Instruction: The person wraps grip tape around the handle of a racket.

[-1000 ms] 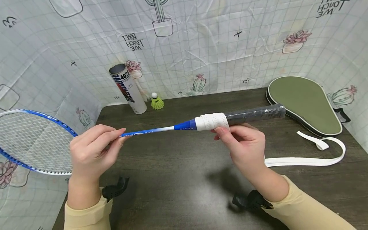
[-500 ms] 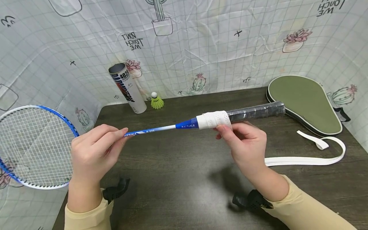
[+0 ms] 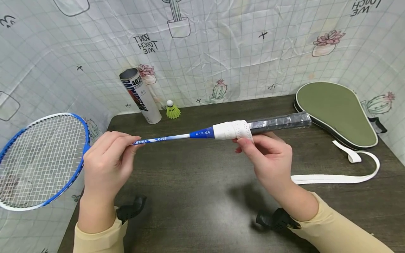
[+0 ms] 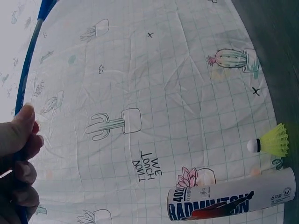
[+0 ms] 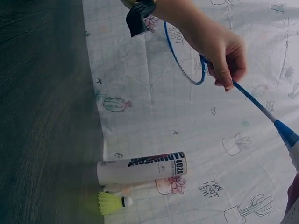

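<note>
A blue and white badminton racket (image 3: 174, 137) is held level above the table, strung head to the left and handle to the right. My left hand (image 3: 109, 163) pinches its thin shaft close to the head; the left wrist view shows thumb and fingers (image 4: 30, 144) curled round it. White perforated grip tape (image 3: 230, 130) is wound in overlapping turns over the handle's left part, beside the blue cone. My right hand (image 3: 269, 156) pinches the tape at the last turn, thumb in front. Right of the tape the dark handle (image 3: 280, 122) is bare under a shiny film.
A white strip (image 3: 335, 179) trails from behind the right wrist and curls on the dark table (image 3: 190, 211). At the back stand a badminton tube (image 3: 143, 100) and a yellow shuttlecock (image 3: 173, 110). A green paddle-shaped case (image 3: 335, 114) lies at the back right. Patterned cloth (image 3: 240, 63) surrounds the table.
The racket has turned about its long axis, so its head shows at a different angle and the shaft lettering faces me more. The left hand has shifted slightly right; the right hand stays about in place.
</note>
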Demonstrator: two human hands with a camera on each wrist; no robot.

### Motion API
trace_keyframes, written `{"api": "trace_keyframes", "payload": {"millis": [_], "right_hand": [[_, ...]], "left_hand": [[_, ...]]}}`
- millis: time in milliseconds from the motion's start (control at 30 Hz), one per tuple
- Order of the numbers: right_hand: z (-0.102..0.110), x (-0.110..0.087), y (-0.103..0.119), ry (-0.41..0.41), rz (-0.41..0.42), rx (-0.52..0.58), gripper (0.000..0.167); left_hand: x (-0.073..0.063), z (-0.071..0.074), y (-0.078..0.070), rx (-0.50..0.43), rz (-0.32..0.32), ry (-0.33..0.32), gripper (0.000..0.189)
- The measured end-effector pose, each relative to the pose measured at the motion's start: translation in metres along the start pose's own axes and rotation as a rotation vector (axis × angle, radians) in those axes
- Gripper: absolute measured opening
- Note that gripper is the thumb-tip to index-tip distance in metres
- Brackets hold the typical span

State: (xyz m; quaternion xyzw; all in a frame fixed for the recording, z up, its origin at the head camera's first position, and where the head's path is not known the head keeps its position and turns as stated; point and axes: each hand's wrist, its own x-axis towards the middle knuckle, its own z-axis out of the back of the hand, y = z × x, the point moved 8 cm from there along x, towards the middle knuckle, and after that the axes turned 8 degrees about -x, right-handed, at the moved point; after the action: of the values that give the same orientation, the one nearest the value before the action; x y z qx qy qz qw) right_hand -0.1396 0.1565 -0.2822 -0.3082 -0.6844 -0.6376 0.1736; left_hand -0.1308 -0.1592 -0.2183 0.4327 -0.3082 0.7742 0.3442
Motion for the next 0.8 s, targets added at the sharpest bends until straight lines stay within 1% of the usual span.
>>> {"api": "trace_keyframes", "payload": {"millis": [33,100,200,267,367,533,667,800], "right_hand": [[0.0,0.0,0.0,0.002,-0.002,0.003,0.009],[0.001,0.001,-0.001,0.004,-0.005,0.013,0.009],[0.001,0.001,-0.002,0.015,-0.012,0.028,0.012],[0.0,-0.001,-0.002,0.026,-0.022,0.039,0.01],[-0.002,-0.003,-0.004,0.046,-0.042,0.051,0.01],[-0.006,-0.003,-0.003,0.073,-0.034,0.051,0.019],[-0.009,-0.003,-0.003,0.113,-0.019,0.065,0.016],[-0.011,-0.004,-0.004,0.135,-0.027,0.046,0.016]], "left_hand": [[0.0,0.0,0.0,0.0,-0.004,0.008,0.012],[-0.001,0.0,0.0,-0.009,-0.026,0.001,0.004],[-0.001,0.002,-0.003,-0.015,-0.08,-0.048,0.023],[-0.001,0.003,-0.004,-0.009,-0.117,-0.083,0.035],[-0.001,0.003,-0.006,0.006,-0.153,-0.124,0.034],[0.0,0.002,-0.008,0.05,-0.153,-0.129,0.028],[0.001,0.003,-0.01,0.088,-0.136,-0.105,0.03],[0.002,0.004,-0.012,0.099,-0.139,-0.099,0.031]]}}
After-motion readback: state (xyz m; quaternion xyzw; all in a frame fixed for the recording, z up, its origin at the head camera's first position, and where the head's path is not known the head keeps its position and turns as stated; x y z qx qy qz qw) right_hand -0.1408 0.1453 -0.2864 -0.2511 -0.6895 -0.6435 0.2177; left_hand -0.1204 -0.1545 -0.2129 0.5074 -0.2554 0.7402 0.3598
